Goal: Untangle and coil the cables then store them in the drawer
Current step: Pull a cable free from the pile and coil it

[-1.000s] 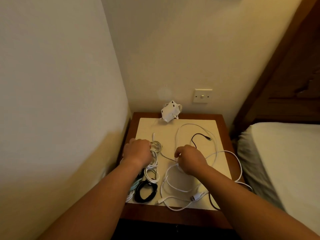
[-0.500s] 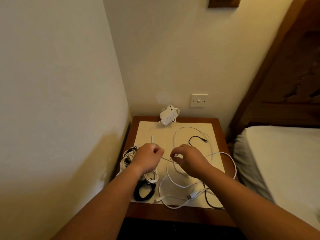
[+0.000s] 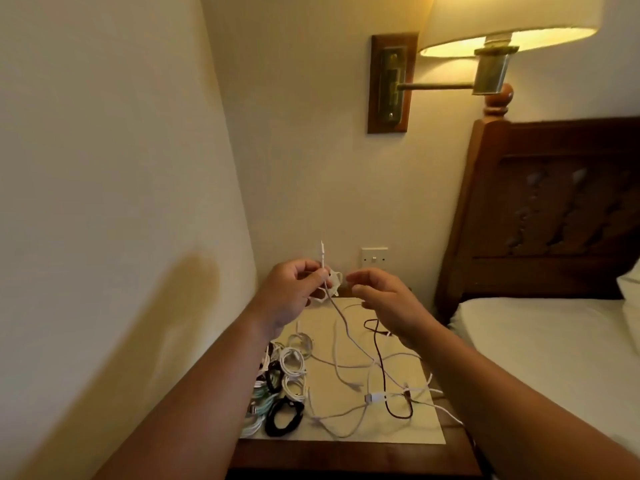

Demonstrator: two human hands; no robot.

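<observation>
- Up since a moment ago — both your hands are rising off the nightstand (image 3: 346,455).
- At its left edge coiled cables (image 3: 292,363) are lying, loose cables (image 3: 372,398) sprawling alongside.
- Your left hand (image 3: 294,289) is pinching a white cable (image 3: 337,311), plug upward; your right hand (image 3: 384,299) is hovering just beside — loosely curled, holding nothing.

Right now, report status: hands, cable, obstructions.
Left hand pinches white cable near its plug end, held above nightstand. Right hand open beside it, holding nothing. Tail runs down into loose tangle with dark cable. Coiled bundles at table's left.
</observation>
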